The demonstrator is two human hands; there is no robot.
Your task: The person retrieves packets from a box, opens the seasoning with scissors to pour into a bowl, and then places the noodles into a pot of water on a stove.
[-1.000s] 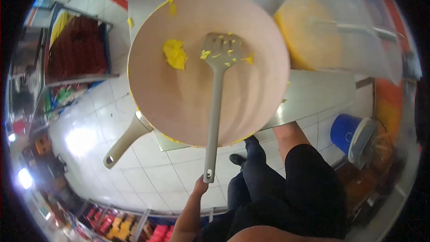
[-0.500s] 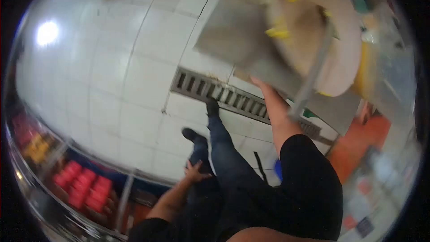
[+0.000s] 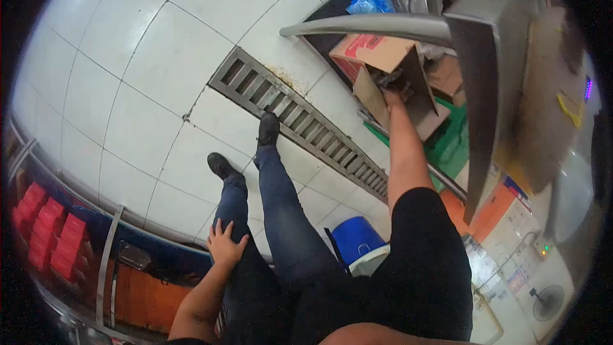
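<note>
My left hand (image 3: 228, 245) rests on the dark jeans (image 3: 232, 207) at my knee, with its fingers spread and nothing in them. Under a steel table (image 3: 479, 57), my right arm stretches out to an open cardboard box (image 3: 389, 54). At the box's mouth is my right hand (image 3: 394, 96), whose fingers reach inside and are mostly hidden. Something dark and crumpled (image 3: 387, 78) shows in the box beside the fingers; I cannot make out whether they grip it.
A metal floor drain grate (image 3: 300, 118) crosses the white tiles by my shoes. A blue bucket (image 3: 356, 237) stands near my legs. Green crate (image 3: 450, 147) and blue plastic bag (image 3: 372, 2) lie near the box. Red packs (image 3: 57, 233) fill a shelf at left.
The view has shifted, bringing the space under the table and the box into sight. My right hand now reaches into the box. My left hand stays on my leg.
</note>
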